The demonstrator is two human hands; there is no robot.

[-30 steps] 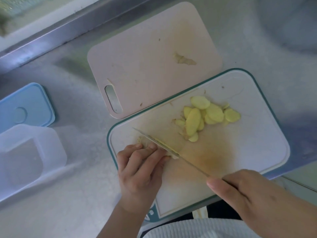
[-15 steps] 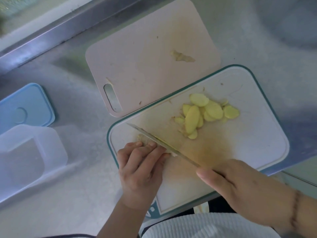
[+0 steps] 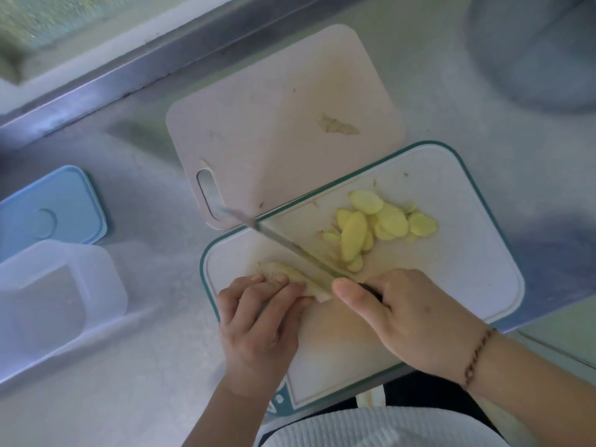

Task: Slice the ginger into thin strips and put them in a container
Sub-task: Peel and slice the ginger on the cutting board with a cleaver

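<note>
Ginger (image 3: 292, 275) is being cut: the left hand (image 3: 258, 321) holds it down while the right hand (image 3: 409, 321) grips the knife (image 3: 290, 246). Next, the slices (image 3: 377, 229) need cutting into thin strips for the box (image 3: 54, 301).

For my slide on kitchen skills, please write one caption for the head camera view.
Left hand steadies a ginger piece on the white board while the right hand draws a knife through it.
</note>
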